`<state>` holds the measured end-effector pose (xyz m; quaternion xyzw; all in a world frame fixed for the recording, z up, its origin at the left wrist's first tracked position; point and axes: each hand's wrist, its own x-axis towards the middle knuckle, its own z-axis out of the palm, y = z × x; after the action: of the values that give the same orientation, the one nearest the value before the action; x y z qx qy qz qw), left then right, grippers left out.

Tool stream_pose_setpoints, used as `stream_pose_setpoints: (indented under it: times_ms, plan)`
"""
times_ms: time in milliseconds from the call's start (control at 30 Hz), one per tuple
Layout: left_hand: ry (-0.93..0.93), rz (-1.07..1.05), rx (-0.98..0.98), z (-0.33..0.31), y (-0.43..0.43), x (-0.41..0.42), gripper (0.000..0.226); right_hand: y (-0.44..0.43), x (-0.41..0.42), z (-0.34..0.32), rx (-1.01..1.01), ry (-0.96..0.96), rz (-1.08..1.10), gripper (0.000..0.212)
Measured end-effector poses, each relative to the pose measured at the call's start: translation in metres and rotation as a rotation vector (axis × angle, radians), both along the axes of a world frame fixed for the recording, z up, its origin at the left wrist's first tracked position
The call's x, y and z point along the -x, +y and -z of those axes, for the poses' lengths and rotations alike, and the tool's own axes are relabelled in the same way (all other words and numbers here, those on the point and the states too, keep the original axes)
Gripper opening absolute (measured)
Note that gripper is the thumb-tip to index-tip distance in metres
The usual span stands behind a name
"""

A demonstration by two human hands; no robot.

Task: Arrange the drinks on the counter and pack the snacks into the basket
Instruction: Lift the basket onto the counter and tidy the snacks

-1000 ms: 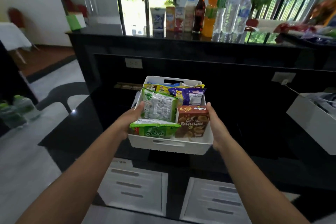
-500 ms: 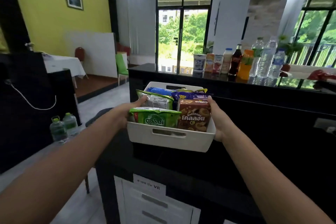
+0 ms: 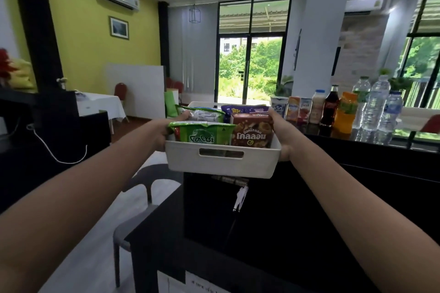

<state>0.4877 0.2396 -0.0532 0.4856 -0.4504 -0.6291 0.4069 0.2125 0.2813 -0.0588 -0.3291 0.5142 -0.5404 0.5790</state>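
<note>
You hold the white basket (image 3: 221, 162) between your hands, packed with snacks: a green pack (image 3: 200, 134) nearest your left hand (image 3: 164, 131), a brown biscuit box (image 3: 253, 132) beside your right hand (image 3: 283, 135). Each hand grips a side wall, thumb over the rim. Beyond your right hand, the drinks (image 3: 329, 108) stand in a row on the black counter (image 3: 381, 169).
</note>
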Motion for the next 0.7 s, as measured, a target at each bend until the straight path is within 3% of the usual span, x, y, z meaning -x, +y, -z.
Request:
stream_pose_setpoints:
  times_ms: [333,700]
  plan:
    - [0.029,0.013,0.012,-0.036,-0.134,0.044,0.045,-0.111,0.042,-0.052,0.007,0.086,0.076,0.071]
    - [-0.005,0.019,0.016,-0.014,-0.297,0.107,0.031,-0.262,0.093,-0.027,-0.046,0.088,0.11,0.068]
